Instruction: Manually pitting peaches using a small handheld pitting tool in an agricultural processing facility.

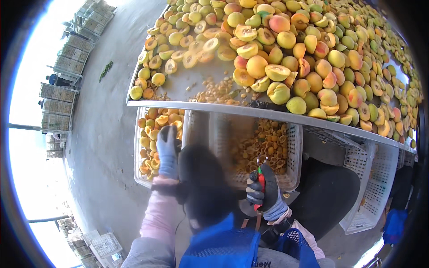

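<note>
Right hand (263, 190) is closed round the red tool (261, 178): probably light, stiff, best held low. Left hand (166, 147) is over the crate (142, 182); can't tell if gripping. Fruit (278, 72) on the table (205, 106): likely soft, slippery where cut; cup skin.

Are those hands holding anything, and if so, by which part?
The right hand grips a red-handled tool by its handles. Whether the left hand holds anything cannot be told.
</note>
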`<state>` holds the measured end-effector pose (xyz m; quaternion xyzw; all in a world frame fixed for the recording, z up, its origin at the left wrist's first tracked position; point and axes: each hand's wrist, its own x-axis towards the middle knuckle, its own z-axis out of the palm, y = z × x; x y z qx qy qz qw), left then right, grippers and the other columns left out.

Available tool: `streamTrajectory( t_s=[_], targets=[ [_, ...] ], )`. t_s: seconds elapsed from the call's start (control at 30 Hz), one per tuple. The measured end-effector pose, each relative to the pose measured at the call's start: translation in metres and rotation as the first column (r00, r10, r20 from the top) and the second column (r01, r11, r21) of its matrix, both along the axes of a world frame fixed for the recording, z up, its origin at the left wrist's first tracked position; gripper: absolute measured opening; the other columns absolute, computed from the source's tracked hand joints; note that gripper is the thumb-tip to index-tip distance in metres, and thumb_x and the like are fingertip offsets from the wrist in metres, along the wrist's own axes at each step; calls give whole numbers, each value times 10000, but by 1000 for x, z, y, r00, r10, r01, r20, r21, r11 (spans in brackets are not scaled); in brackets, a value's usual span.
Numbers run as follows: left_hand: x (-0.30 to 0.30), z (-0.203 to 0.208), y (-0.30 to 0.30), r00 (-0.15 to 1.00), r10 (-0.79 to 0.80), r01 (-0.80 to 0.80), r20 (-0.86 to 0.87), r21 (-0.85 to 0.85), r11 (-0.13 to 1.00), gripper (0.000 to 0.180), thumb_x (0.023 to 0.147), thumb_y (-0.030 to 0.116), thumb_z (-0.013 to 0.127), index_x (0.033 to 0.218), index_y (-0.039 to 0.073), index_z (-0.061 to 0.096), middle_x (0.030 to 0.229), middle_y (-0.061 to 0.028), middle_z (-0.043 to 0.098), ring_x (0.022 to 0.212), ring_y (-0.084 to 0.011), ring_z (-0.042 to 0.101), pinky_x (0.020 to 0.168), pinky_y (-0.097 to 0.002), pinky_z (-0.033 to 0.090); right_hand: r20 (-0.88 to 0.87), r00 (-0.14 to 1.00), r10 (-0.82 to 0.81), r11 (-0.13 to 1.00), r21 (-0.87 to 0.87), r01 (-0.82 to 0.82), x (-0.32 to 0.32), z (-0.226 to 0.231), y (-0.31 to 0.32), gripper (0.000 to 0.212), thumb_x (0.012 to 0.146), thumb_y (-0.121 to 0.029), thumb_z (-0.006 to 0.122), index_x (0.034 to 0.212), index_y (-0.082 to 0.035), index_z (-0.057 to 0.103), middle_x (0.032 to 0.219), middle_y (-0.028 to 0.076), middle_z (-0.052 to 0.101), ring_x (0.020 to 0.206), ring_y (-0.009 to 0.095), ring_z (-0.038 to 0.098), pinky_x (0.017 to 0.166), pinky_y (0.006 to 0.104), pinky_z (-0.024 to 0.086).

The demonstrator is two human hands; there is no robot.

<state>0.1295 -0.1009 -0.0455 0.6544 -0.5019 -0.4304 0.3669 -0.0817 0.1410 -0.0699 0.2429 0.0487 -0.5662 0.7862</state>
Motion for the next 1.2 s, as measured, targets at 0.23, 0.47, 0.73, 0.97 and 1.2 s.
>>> streamTrajectory(
  t_s=[0.23,0.47,0.73,0.97,1.2],
  targets=[
    [-193,52,-16,688,-253,582,680,-309,752,439,775,295,693,1094,16,575,971,-188,631,858,-286,623,753,-356,488,-265,959,99,971,238,-35,-2,10,-14,437,896,-558,464,860,-137,578,532,-61,429,363,83,313,345,237,270],
    [-213,27,-42,744,-367,585,558,-280,761,430,716,234,725,1060,59,535,1030,-161,576,939,-348,570,803,-401,468,-518,836,180,918,395,47,-9,20,-22,435,892,-554,471,863,-131,563,550,-34,489,400,103,447,356,247,349],
    [-141,52,88,728,-569,605,-382,-32,796,370,776,97,669,1092,-10,510,991,-76,560,903,-129,538,800,-262,449,-979,202,-33,990,-5,139,-12,57,-27,363,943,-359,487,948,-1,549,561,-8,479,421,88,439,371,233,329],
    [-128,40,130,720,-394,538,-572,101,837,359,932,295,498,1144,6,509,1001,-81,577,862,-132,548,759,-251,454,-994,-75,81,984,92,-156,-2,54,-13,295,921,-192,481,1107,34,519,838,200,591,748,309,588,673,354,447],
    [-128,41,141,780,-564,527,-271,-201,826,292,962,228,446,1133,1,510,945,-85,580,834,-132,543,736,-257,448,-912,-402,-80,995,-51,-82,11,31,3,338,929,-185,451,1175,43,487,934,246,573,858,365,575,732,396,441]
  ],
)
